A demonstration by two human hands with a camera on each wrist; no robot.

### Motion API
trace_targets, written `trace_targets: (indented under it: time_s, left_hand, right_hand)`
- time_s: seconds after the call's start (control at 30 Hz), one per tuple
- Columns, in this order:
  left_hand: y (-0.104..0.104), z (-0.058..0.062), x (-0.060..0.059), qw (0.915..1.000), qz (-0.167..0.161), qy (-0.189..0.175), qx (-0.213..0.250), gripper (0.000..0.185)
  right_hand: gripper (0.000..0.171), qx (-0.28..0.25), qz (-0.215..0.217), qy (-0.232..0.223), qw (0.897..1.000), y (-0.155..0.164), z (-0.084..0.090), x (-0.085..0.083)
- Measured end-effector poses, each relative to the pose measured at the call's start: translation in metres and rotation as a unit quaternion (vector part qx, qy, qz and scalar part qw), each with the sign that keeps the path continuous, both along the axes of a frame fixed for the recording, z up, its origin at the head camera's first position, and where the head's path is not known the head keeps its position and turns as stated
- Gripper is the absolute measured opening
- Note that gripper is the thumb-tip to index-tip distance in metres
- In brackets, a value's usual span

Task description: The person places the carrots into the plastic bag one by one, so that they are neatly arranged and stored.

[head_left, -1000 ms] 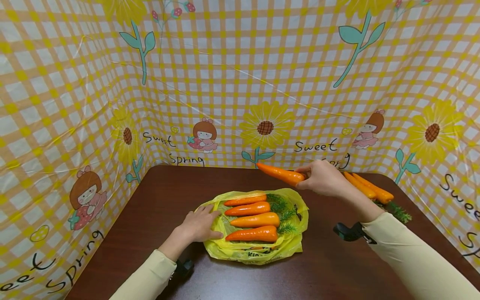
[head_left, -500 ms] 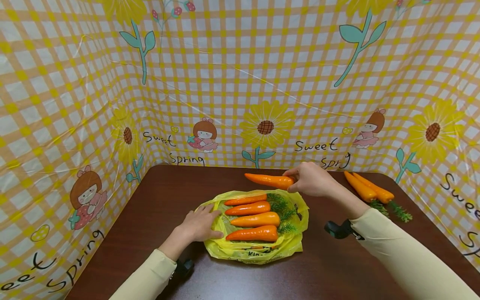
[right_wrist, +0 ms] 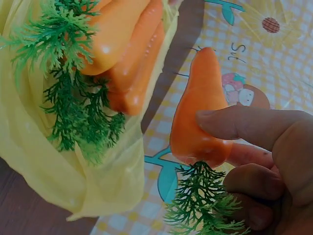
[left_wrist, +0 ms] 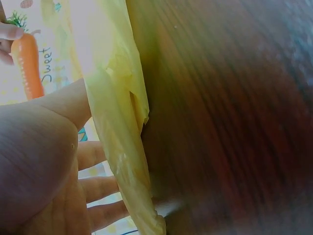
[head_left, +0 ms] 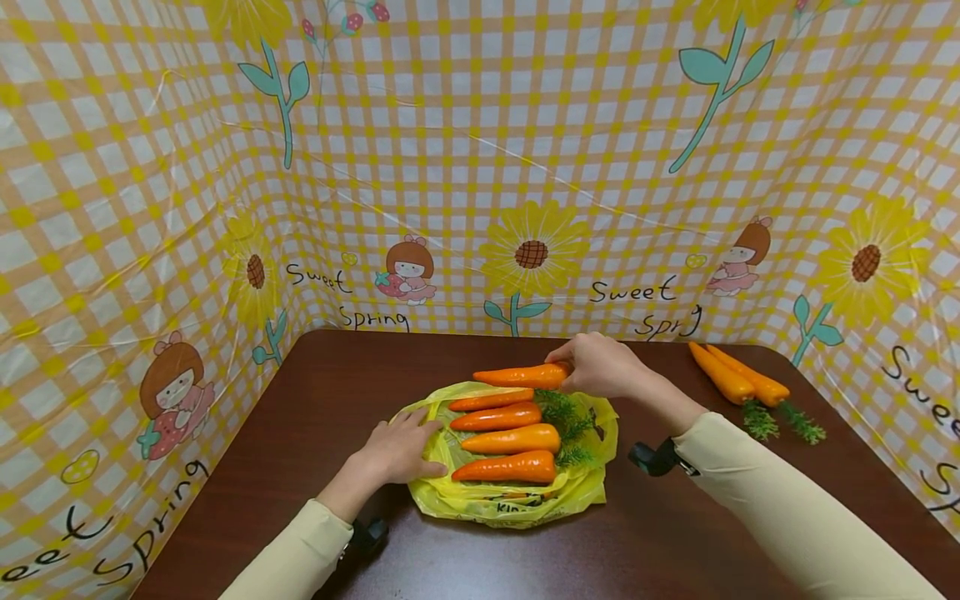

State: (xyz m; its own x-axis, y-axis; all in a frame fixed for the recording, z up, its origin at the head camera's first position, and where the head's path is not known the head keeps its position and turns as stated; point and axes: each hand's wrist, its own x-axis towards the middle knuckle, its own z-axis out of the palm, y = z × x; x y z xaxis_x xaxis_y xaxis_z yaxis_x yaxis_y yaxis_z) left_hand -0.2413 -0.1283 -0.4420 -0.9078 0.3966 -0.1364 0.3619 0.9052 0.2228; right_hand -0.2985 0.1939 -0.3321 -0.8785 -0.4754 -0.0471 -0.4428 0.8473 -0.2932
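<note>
My right hand [head_left: 603, 367] pinches an orange carrot [head_left: 513, 376] by its thick end, its tip pointing left, close over the far edge of a yellow plastic bag [head_left: 435, 498]. In the right wrist view, thumb and fingers grip that carrot [right_wrist: 200, 107], and its green top [right_wrist: 200, 200] hangs beneath. Several carrots [head_left: 510, 439] lie side by side in the bag, green tops [head_left: 573, 425] to the right. My left hand [head_left: 397, 450] rests with spread fingers on the bag's left edge. The left wrist view shows its fingers [left_wrist: 100, 188] passing behind the yellow plastic [left_wrist: 117, 132].
Two more carrots [head_left: 738, 375] with green tops lie at the back right of the dark brown table [head_left: 300, 433]. A checked cloth [head_left: 450, 167] with sunflowers and printed figures hangs around the back and sides.
My right hand has brought the carrot left and down, from above the table's back edge to the bag's far edge. The left hand has stayed in place.
</note>
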Motion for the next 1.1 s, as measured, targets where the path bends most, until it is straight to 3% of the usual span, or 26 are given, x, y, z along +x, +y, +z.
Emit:
trace_targets:
  time_s: [0.5, 1.1]
  left_hand:
    - [0.001, 0.001, 0.001, 1.0, 0.003, -0.001, 0.004, 0.074]
    - [0.0, 0.002, 0.002, 1.0, 0.0, 0.002, 0.007, 0.073]
  right_hand:
    - [0.039, 0.049, 0.019, 0.002, 0.999, -0.018, -0.018, -0.008]
    - [0.046, 0.043, 0.016, -0.011, 0.999, -0.03, -0.035, -0.015]
